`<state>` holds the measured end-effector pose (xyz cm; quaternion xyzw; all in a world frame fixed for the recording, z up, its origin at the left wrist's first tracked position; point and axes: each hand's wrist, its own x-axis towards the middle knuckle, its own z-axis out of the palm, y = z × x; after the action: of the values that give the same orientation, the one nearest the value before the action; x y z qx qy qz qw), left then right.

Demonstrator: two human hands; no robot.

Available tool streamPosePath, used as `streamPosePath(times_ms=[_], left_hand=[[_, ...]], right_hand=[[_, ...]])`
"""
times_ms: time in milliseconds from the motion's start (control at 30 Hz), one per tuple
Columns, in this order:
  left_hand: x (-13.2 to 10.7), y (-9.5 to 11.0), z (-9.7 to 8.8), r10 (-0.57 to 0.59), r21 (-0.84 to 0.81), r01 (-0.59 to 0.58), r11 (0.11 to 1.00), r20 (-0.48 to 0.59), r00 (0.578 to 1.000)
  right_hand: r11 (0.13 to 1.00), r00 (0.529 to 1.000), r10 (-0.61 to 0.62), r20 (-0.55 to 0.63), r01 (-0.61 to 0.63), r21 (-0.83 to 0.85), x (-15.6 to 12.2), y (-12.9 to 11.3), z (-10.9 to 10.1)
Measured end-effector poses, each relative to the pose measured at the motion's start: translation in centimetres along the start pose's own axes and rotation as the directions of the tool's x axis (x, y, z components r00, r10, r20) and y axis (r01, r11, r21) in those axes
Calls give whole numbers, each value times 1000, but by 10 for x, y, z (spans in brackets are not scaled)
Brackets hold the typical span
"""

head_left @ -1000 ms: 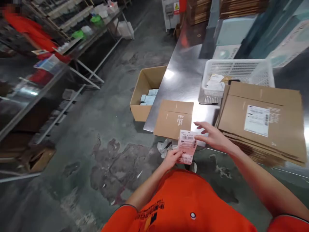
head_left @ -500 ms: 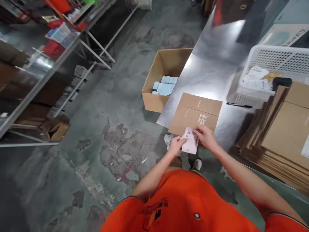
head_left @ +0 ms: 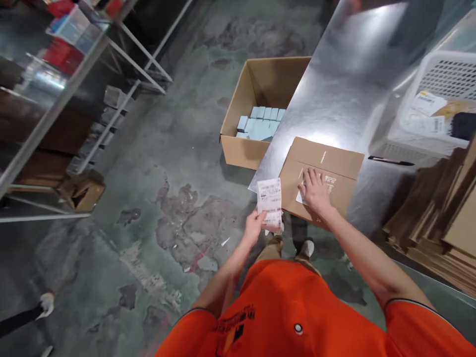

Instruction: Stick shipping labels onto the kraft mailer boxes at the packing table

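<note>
My left hand [head_left: 254, 227] pinches a small stack of printed label sheets [head_left: 269, 196] by its lower part, off the table's near edge. My right hand [head_left: 316, 192] lies flat with fingers spread on a flat brown cardboard carton [head_left: 344, 163] with white print. Under that palm, a white label [head_left: 300, 197] shows partly on the cardboard; the rest is covered. The carton rests on the metal table [head_left: 334, 99] and juts over its near edge.
An open cardboard box [head_left: 245, 151] of light-blue small boxes [head_left: 260, 128] stands left of the table. On the table are a black pen [head_left: 391, 160], a white basket [head_left: 412, 111] and stacked flat cartons [head_left: 427, 233]. Another person's dark limb [head_left: 20, 320] enters at lower left.
My hands have parted. The left has moved left with the label sheets; the right has let go of them and now lies on the carton, over a label. The dark limb has appeared.
</note>
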<state>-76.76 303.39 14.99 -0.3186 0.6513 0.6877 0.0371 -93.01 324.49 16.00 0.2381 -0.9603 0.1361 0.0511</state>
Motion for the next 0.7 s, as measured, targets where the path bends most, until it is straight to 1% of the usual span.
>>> streamPosePath(times_ms=[67,100,133,167,200,233,267,300,333,367,400,433,467,500,533,567,600,633,667,700], left_hand=[[16,14,10,102,32,-103,994,30,994],[21,18,14,148,54,-152,987,66,987],[23,21,18,183,75,-191,979,103,978],[22,22,21,204,94,-217,972,130,970],[20,21,23,220,112,-237,965,145,965],[16,20,24,232,136,-252,958,149,961],[11,17,25,237,168,-260,951,145,961],[5,13,26,239,205,-264,942,141,961],[-3,9,27,241,241,-269,933,139,961],[-10,5,28,241,271,-271,924,140,960],[-19,2,30,239,289,-271,918,139,961],[-28,-1,32,241,291,-269,918,130,962],[-37,-4,34,243,277,-264,924,110,964],[-47,-5,36,239,253,-253,934,84,967],[-56,-5,39,224,220,-232,948,61,973],[-65,-3,43,199,176,-204,963,48,979],[-74,-1,48,168,131,-174,976,56,984],[-82,3,54,139,90,-146,985,84,987],[-89,7,61,115,58,-123,991,126,985],[-96,11,70,99,35,-106,994,172,980]], right_hand=[[995,995,-97,-6,97,0,-18,-13,10],[983,983,-183,18,183,15,-31,-16,12],[960,958,-280,56,278,43,-45,-16,11],[937,933,-348,87,342,72,-60,-13,9],[936,932,-350,99,342,86,-74,-6,4],[964,961,-261,90,254,77,-87,2,-1],[995,994,-84,65,81,55,-98,11,-8],[988,989,145,42,-147,40,-107,20,-14],[929,930,366,40,-368,43,-113,28,-21],[845,846,528,71,-532,59,-118,33,-27],[776,779,614,126,-625,87,-121,35,-33],[740,750,639,172,-660,128,-124,35,-40],[733,756,629,185,-655,183,-127,33,-49],[739,778,610,151,-627,247,-131,30,-60],[747,799,595,80,-588,311,-137,27,-74],[756,811,585,-5,-543,364,-144,27,-91],[766,809,580,-93,-504,398,-153,30,-112],[775,791,585,-178,-481,409,-165,37,-135],[782,769,592,-242,-477,401,-179,50,-160],[783,733,610,-301,-497,375,-194,69,-185]])
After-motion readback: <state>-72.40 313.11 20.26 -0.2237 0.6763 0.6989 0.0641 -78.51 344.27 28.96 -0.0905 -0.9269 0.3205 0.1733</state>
